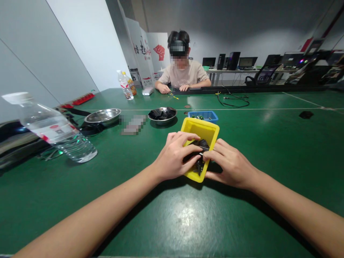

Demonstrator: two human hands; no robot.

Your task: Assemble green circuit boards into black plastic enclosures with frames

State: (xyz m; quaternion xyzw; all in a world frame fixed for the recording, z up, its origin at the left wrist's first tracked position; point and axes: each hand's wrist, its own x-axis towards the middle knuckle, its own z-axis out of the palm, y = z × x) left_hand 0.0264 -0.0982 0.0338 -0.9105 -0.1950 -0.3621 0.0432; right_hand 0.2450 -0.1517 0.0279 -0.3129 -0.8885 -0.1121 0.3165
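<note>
A yellow plastic bin [201,124] tilts toward me above the green table, with small black parts [204,144] inside. My left hand [177,154] reaches over its left rim. The bent fingers and thumb close around a small black part whose exact kind is hidden. Against the right wall of the bin, my right hand [232,165] grips it from outside. Its index finger hooks over the rim, near my left fingertips. Just behind the bin is a blue tray [213,116] with small green pieces.
A metal bowl of black pieces [162,120] and another metal bowl [103,116] stand farther left. One large water bottle [61,132] leans at the left. Across the table sits a person [185,73] in a headset. A black cable [235,102] and a dark piece [306,114] lie right.
</note>
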